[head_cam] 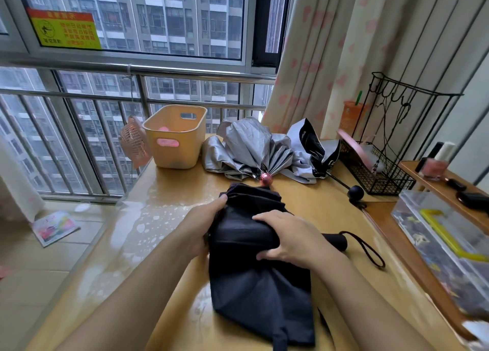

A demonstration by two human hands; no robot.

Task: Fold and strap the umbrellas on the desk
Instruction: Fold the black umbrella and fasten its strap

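Black umbrella (246,234): handle (334,241) toward 3 o'clock.
My left grip (201,226): curled round it.
My right grip (288,239): clasping it.

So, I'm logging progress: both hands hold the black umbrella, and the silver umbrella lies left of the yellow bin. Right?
Not quite. The head view shows the silver umbrella lying right of the yellow bin, not left. The rest stands: the left hand and the right hand both hold the black umbrella.
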